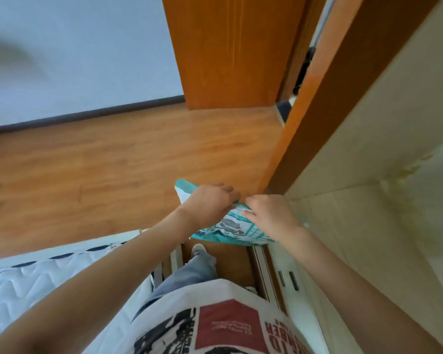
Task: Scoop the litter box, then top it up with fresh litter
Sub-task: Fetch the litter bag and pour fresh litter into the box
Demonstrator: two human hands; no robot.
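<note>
Both hands pinch the top edge of one teal-and-white litter bag (230, 226), held out at chest height, probably to tear or spread it open. The left hand (210, 203), at ten o'clock of the bag, and the right hand (269, 215), at two o'clock, have fingers curled shut on it. No litter box shows.

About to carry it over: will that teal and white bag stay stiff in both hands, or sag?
The bag looks soft-sided and creased, so it probably sags. Left hand and right hand both grip its top, hinting at weight. Its glossy film may be slippery.
</note>
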